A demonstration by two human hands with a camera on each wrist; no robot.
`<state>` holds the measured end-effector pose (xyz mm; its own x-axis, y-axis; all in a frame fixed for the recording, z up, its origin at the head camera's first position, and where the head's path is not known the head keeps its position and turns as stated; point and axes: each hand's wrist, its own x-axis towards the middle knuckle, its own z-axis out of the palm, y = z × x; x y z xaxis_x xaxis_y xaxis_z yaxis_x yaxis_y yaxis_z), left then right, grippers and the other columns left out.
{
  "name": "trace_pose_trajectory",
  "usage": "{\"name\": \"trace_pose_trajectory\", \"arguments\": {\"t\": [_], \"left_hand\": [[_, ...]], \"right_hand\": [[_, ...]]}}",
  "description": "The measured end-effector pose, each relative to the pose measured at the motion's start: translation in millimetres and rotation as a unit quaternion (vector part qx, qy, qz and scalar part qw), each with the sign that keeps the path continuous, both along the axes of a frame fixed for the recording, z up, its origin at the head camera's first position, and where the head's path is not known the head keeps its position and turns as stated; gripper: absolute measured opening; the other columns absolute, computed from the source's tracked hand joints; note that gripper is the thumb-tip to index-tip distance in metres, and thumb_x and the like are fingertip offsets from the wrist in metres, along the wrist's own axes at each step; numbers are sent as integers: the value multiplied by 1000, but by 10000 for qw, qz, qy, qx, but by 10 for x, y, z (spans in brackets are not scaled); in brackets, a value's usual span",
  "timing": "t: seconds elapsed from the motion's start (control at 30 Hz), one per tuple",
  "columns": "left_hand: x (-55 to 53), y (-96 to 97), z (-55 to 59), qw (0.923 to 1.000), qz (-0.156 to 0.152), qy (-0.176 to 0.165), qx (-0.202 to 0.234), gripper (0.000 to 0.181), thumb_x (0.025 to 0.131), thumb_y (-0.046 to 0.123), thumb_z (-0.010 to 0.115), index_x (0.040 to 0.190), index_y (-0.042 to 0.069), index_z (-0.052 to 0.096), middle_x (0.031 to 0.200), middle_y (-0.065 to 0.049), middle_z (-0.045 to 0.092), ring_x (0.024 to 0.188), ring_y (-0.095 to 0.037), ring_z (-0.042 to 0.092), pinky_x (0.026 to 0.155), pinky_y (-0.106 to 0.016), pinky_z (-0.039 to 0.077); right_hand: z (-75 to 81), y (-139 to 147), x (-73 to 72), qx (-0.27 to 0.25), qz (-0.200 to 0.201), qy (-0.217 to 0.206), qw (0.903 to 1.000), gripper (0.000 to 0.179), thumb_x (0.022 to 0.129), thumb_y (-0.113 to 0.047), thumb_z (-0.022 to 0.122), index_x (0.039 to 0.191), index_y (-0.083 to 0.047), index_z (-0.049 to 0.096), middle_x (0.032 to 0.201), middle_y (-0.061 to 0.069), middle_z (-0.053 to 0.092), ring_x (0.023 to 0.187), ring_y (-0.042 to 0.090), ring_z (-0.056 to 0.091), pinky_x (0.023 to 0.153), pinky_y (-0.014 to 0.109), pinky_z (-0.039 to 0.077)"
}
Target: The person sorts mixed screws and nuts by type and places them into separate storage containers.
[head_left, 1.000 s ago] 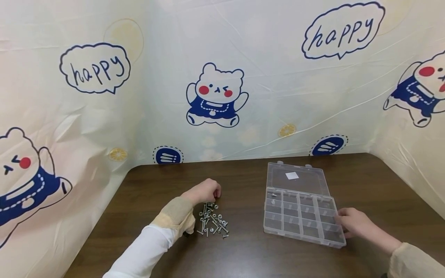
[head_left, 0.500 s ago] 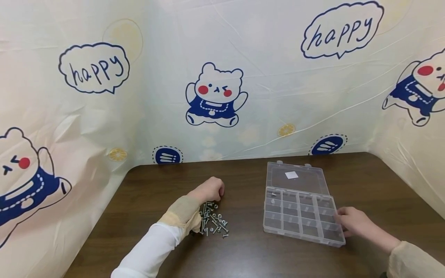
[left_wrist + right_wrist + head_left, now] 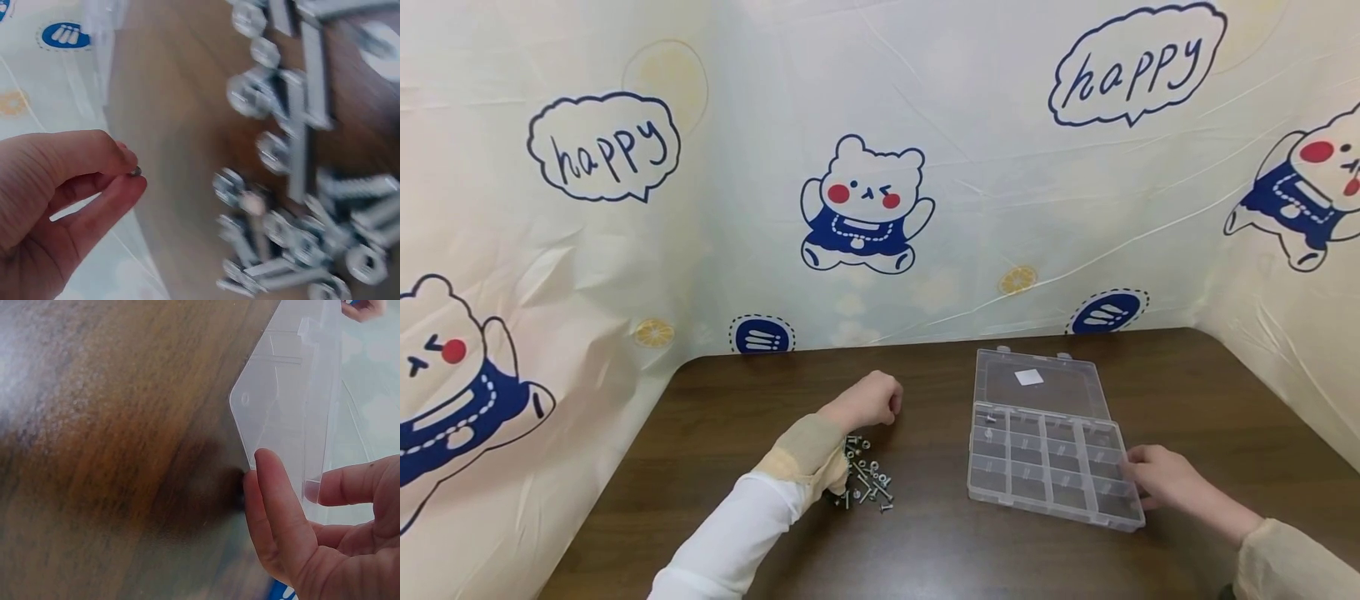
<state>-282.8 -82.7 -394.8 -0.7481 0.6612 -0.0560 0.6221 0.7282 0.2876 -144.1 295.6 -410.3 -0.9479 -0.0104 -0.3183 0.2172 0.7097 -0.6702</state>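
My left hand [image 3: 867,400] is beyond the pile of fasteners, between it and the box. Thumb and fingertips pinch a small metal piece [image 3: 137,170], mostly hidden by the fingers. Loose bolts and nuts [image 3: 871,483] lie heaped on the table, partly covered by the left sleeve; they blur in the left wrist view. A clear plastic compartment box [image 3: 1057,508] lies with its lid [image 3: 1067,387] folded back. My right hand [image 3: 1165,479] grips its right side, with the thumb on the wall and fingers [image 3: 275,494] against the underside.
A small screw [image 3: 991,419] lies in the box's far left compartment. The brown table [image 3: 925,558] has a patterned cloth [image 3: 985,208] hanging behind it and at both sides. A white label [image 3: 1029,377] is on the lid.
My left hand has moved right and away from me, off the pile towards the box, its sleeve sliding over part of the fasteners. The right hand and box stay put.
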Motion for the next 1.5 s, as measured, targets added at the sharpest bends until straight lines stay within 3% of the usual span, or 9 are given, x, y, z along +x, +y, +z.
{"name": "trace_pose_trajectory", "arguments": {"t": [0.2, 0.4, 0.73, 0.9, 1.03, 1.27, 1.5], "left_hand": [[5, 248, 98, 9984, -249, 377, 337, 17, 74, -2, 60, 66, 12, 59, 65, 5, 53, 61, -10, 46, 56, -21, 39], [45, 523, 155, 9955, -457, 539, 635, 7, 77, 1, 62, 76, 7, 65, 72, 2, 56, 66, -10, 49, 61, -20, 41], [134, 897, 140, 9925, -678, 339, 956, 8, 76, 1, 62, 76, 8, 65, 75, -1, 60, 67, -6, 52, 62, -13, 41], [141, 1011, 90, 9927, -572, 127, 1052, 7, 77, 1, 64, 77, 7, 66, 75, 0, 62, 68, -5, 53, 62, -12, 41], [166, 1062, 64, 9932, -446, 157, 1062, 11, 79, -1, 61, 85, 5, 66, 81, -2, 62, 74, -8, 55, 65, -13, 42], [162, 1002, 89, 9964, -437, 428, 578, 11, 80, 5, 61, 89, 9, 66, 82, 2, 61, 72, -6, 52, 65, -16, 42], [133, 839, 210, 9990, -406, 198, 16, 8, 83, 11, 61, 90, 11, 66, 82, 5, 61, 74, -6, 54, 67, -19, 44]], "right_hand": [[-13, 5, -1, -54, -30, -9, 10000, 38, 89, -9, 40, 106, 25, 44, 90, 28, 56, 80, 30, 60, 62, 37, 53], [-19, 7, 4, -115, -60, -18, 9999, 38, 89, -9, 40, 106, 25, 43, 90, 28, 55, 81, 31, 60, 63, 38, 53], [-30, -13, -6, -110, -78, 45, 9999, 39, 91, -9, 40, 107, 26, 43, 90, 28, 56, 81, 30, 61, 63, 38, 53], [-19, -12, 0, -154, -83, 66, 9998, 38, 91, -9, 39, 107, 25, 43, 90, 27, 56, 80, 30, 61, 63, 38, 53], [-17, -13, -7, -160, -102, 26, 9998, 38, 91, -9, 39, 108, 25, 42, 91, 28, 55, 81, 30, 60, 63, 38, 53], [-27, -11, -10, -112, -121, 8, 9999, 37, 91, -8, 39, 107, 25, 43, 90, 27, 56, 81, 30, 60, 63, 38, 53], [-22, 1, -9, -70, -96, 1, 9999, 37, 91, -8, 39, 107, 25, 44, 90, 27, 56, 81, 30, 60, 63, 38, 53]]}}
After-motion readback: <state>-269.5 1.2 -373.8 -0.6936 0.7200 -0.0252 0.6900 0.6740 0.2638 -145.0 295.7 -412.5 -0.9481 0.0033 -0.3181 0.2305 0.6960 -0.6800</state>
